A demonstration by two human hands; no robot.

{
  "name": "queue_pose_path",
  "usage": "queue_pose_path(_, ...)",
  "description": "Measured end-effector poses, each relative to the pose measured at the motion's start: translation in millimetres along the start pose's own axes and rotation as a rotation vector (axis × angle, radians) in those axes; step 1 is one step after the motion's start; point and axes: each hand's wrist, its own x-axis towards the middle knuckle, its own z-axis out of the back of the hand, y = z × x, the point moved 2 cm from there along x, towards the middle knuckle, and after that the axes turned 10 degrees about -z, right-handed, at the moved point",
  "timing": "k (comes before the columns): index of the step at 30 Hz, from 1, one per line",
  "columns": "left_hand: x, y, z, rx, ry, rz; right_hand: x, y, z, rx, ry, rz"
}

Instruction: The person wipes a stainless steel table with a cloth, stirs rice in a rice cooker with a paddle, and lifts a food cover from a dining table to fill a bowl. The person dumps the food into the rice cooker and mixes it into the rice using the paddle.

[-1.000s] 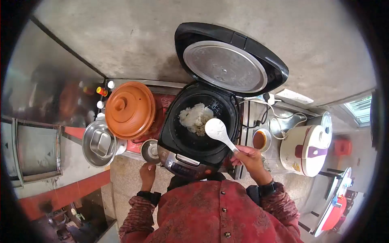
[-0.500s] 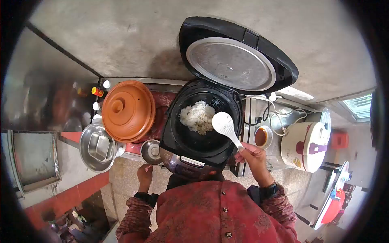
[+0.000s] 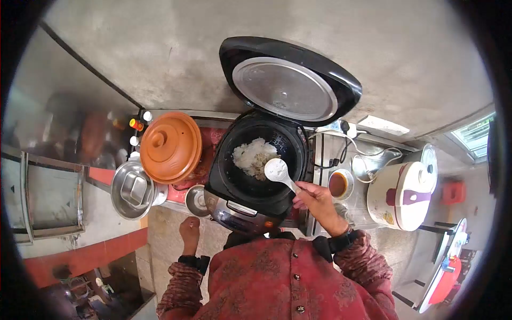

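Observation:
In my right hand (image 3: 319,205) is the handle of a white rice paddle (image 3: 278,170), my fingers closed round it. The paddle's blade is inside the open rice cooker (image 3: 215,184), over the right edge of a mound of white rice (image 3: 255,154). Some grains beside the blade look brownish. The cooker's black lid (image 3: 341,90) stands raised at the back. My left hand (image 3: 190,229) hangs in front of the counter with its fingers curled in and nothing visible in them. Nearest to it is a small metal bowl (image 3: 195,201) left of the cooker.
A clay pot with its orange lid (image 3: 173,152) and metal basins (image 3: 118,194) stand on the left. To the right are a bowl of reddish-brown sauce (image 3: 337,184), loose cables (image 3: 348,146) and a white rice cooker (image 3: 389,197). A wall (image 3: 416,69) rises behind.
My right hand has moved the rice paddle left and slightly down, closer over the rice. The view has shifted a little; my left hand stays low with curled fingers.

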Motion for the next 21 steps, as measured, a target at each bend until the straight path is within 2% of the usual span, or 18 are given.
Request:
queue_pose_path(2, 2.2, 2.4, 0.4, -0.013, -0.032, -0.092, 2.7, -4.4, 2.2, -0.067, 0.031, 0.072)
queue_pose_path(3, 1.0, 11.1, -4.0, -0.008, -0.036, -0.103, -0.8, 9.6, -2.9, -0.037, 0.017, -0.025)
queue_pose_path(5, -1.4, 25.2, -10.5, -0.155, -0.104, -0.060, 4.4, 13.0, -4.9, -0.102, 0.016, 0.035)
queue_pose_path(7, 3.6, -5.4, 0.5, -0.090, -0.073, -0.064, 12.9, 17.7, -9.6, -0.172, 0.016, 0.092)
queue_pose_path(9, 4.7, -23.2, 6.0, -0.027, -0.042, -0.065, 24.7, 28.0, -18.9, -0.549, -0.031, 0.310)
queue_pose_path(10, 3.8, -26.6, 7.9, 0.016, -0.054, -0.097, 34.5, 27.2, -21.8, -0.545, -0.032, 0.317)
queue_pose_path(12, -0.5, -28.7, 12.5, 0.062, -0.069, -0.129, 51.6, 28.2, -30.1, -0.959, -0.199, 0.684)
queue_pose_path(16, -15.2, -23.4, 22.9, 0.055, -0.108, -0.107, 66.6, 32.1, -30.3, -1.009, -0.269, 0.742)
queue_pose_path(18, -23.2, -14.6, 26.5, 0.073, -0.101, -0.131, 67.2, 34.2, -31.3, -0.819, -0.191, 0.600)
queue_pose_path(21, -31.5, 2.0, 25.4, 0.038, -0.122, -0.060, 83.6, 17.6, -38.1, -0.714, -0.197, 0.632)
